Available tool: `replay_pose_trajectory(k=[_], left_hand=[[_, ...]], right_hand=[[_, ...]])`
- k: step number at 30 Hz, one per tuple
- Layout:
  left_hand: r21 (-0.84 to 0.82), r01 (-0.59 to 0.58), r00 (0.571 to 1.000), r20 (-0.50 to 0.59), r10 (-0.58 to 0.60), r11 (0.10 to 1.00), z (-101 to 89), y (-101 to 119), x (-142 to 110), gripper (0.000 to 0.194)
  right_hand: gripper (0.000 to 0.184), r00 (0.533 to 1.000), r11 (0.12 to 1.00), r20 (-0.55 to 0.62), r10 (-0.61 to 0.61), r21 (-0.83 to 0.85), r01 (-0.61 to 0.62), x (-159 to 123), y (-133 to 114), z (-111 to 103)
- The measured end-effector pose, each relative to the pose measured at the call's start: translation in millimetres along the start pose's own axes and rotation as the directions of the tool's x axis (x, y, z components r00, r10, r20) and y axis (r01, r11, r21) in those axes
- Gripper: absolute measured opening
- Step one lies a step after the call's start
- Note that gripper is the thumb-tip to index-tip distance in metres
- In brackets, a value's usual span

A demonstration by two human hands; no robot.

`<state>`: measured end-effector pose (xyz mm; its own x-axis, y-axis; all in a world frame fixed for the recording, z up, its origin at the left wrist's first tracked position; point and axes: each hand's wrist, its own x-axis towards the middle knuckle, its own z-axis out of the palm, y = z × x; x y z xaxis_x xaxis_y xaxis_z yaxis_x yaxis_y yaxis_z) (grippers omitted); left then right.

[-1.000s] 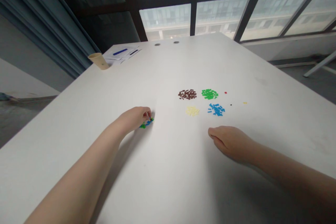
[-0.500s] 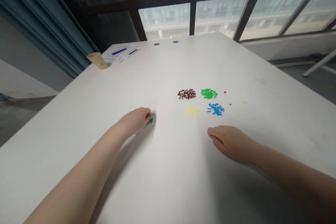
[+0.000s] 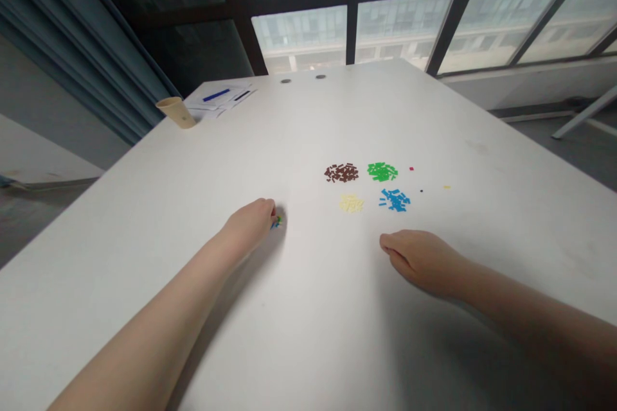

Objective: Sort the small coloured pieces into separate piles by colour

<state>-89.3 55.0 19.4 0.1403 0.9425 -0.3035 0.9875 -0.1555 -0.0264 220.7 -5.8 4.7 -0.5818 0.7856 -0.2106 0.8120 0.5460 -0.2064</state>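
Note:
My left hand (image 3: 253,221) is closed in a pinch, low over the white table. Right beside and under its fingertips lies a little heap of mixed blue, green and yellow pieces (image 3: 277,222), partly covered by the hand. What the pinched fingers hold, if anything, is hidden. My right hand (image 3: 419,255) lies closed on the table, its inside out of sight. It is nearest to the pile of blue strips (image 3: 395,200). Around that pile are piles of green pieces (image 3: 382,171), dark brown pieces (image 3: 342,173) and pale yellow pieces (image 3: 351,203).
Right of the piles lie a red piece (image 3: 411,169), a tiny dark piece (image 3: 421,191) and a yellow piece (image 3: 447,187). A beige cup (image 3: 177,113) stands at the table's left edge, near papers (image 3: 216,106) with a blue pen (image 3: 216,95).
My left hand has shifted slightly over the mixed heap, covering more of it. The right hand stays put, and the whole view has drifted a little.

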Motion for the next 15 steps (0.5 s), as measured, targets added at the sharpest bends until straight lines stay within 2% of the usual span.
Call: replay_pose_trajectory(k=[6,12,15], left_hand=[[0.019,-0.023,0.999,-0.022,0.023,1.0,2.0,3,-1,0.027],[-0.018,-0.009,0.999,-0.054,0.008,1.0,-6.8,0,-6,0.022],[-0.081,-0.012,0.994,-0.109,0.003,0.997,-12.6,2,-11,0.021]], right_hand=[[0.019,1.0,1.0,0.001,-0.004,0.0,0.004,0,0,-1],[0.018,1.0,1.0,-0.006,-0.013,-0.004,0.013,-1,1,1],[0.019,1.0,1.0,-0.008,-0.021,-0.004,0.021,-1,1,1]])
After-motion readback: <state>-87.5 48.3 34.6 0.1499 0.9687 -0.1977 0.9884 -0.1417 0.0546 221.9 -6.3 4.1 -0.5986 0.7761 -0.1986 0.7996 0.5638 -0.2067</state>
